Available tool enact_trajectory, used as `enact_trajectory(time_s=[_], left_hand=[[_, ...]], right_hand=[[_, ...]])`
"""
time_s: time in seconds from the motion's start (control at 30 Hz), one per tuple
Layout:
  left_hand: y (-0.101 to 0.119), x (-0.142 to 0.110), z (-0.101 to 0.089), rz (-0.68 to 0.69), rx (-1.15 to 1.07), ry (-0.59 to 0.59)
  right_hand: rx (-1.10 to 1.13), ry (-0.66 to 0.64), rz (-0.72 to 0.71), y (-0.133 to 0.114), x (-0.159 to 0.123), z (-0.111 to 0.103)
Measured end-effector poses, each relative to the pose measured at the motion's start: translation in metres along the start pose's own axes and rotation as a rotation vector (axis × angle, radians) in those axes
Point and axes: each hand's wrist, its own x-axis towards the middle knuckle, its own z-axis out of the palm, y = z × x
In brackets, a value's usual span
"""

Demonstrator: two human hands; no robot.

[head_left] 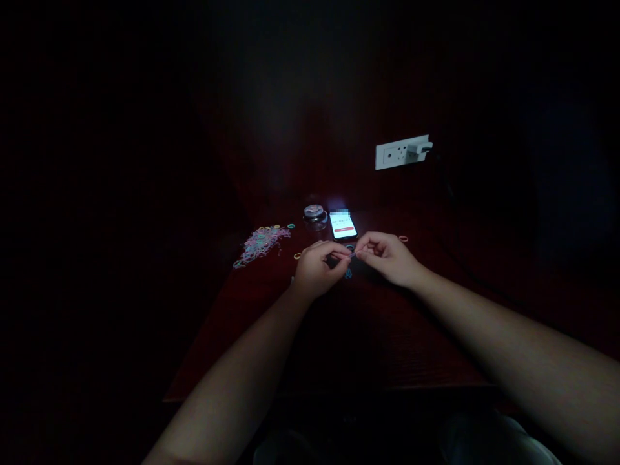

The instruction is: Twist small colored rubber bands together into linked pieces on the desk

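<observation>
Left hand (318, 268) and right hand (389, 258) close together, both pinching a thin purplish band (352, 255), near side of lit phone (343, 227). Light, even tension probably serves best.

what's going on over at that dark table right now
A person's left hand and right hand meet over the dark red table, with what looks like a thin purplish band pinched between their fingertips. A pile of small colored bands lies to the left, with a few loose ones nearer the hands. Just beyond the hands are a small lidded jar and a phone with its screen lit.
</observation>
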Motion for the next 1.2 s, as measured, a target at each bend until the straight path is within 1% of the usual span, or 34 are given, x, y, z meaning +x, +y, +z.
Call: enact_trajectory(time_s=[0.2, 0.47, 0.57, 0.77, 1.2], left_hand=[[-0.002, 0.000, -0.002, -0.005, 0.039, -0.035], [-0.003, -0.001, -0.003, -0.031, 0.051, -0.047], [-0.003, -0.002, -0.004, -0.037, 0.036, -0.060], [-0.004, -0.003, -0.007, -0.053, 0.022, -0.072], [-0.005, -0.002, -0.004, -0.089, 0.023, -0.077]], right_hand=[[-0.111, -0.016, -0.038, 0.004, 0.000, -0.001], [-0.207, -0.045, -0.057, -0.001, -0.003, -0.003], [-0.228, -0.064, -0.060, -0.003, -0.003, -0.002], [-0.249, -0.051, -0.078, -0.003, -0.002, -0.002], [-0.290, -0.079, -0.087, -0.006, -0.004, -0.002]])
